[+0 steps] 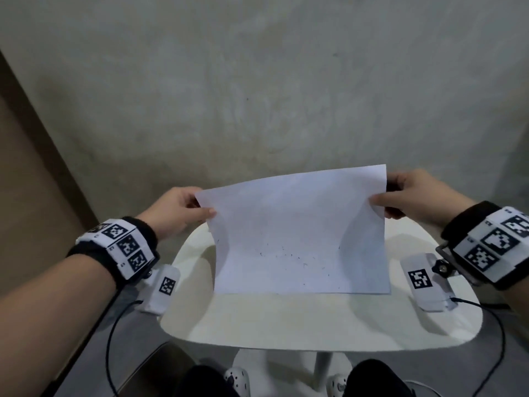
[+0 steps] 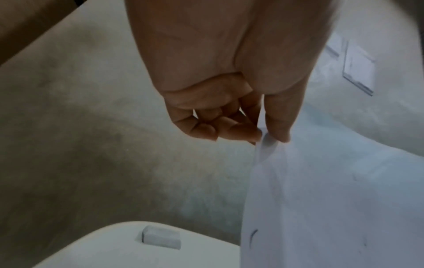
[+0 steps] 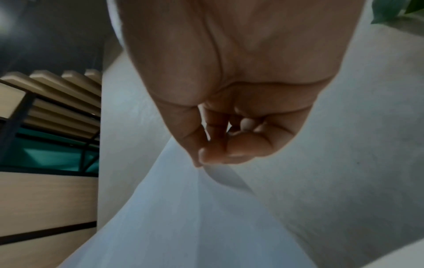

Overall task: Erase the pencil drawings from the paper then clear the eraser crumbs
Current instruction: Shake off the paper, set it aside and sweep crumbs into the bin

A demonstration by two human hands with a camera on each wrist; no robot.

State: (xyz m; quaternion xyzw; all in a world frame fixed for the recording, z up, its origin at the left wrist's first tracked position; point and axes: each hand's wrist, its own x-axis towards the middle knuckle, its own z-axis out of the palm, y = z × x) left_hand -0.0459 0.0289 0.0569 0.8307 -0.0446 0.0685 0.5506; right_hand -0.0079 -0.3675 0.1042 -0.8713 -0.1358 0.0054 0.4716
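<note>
I count one paper (image 1: 297, 233), one table (image 1: 286, 319) and one eraser (image 2: 160, 237), and I have both hands on the sheet. Nearest me, the paper's lower edge rests on the table between my wrists. Dark eraser crumbs (image 1: 289, 257) lie scattered over its lower half, low between the hands. The sheet is white, bowed inward at both sides and tilted up away from me.

My left hand (image 1: 177, 209) pinches the left edge near the top corner, thumb on the front. My right hand (image 1: 409, 196) pinches the right edge the same way, slightly higher.

Only the left wrist view shows the eraser, a small pale block lying on the table below and left of that hand, apart from the paper. It also shows a short pencil mark (image 2: 253, 234) near the sheet's left edge. Only the right wrist view shows slatted shelving (image 3: 52, 101) beyond the paper.

Farthest off stands a mottled wall (image 1: 257, 81).
</note>
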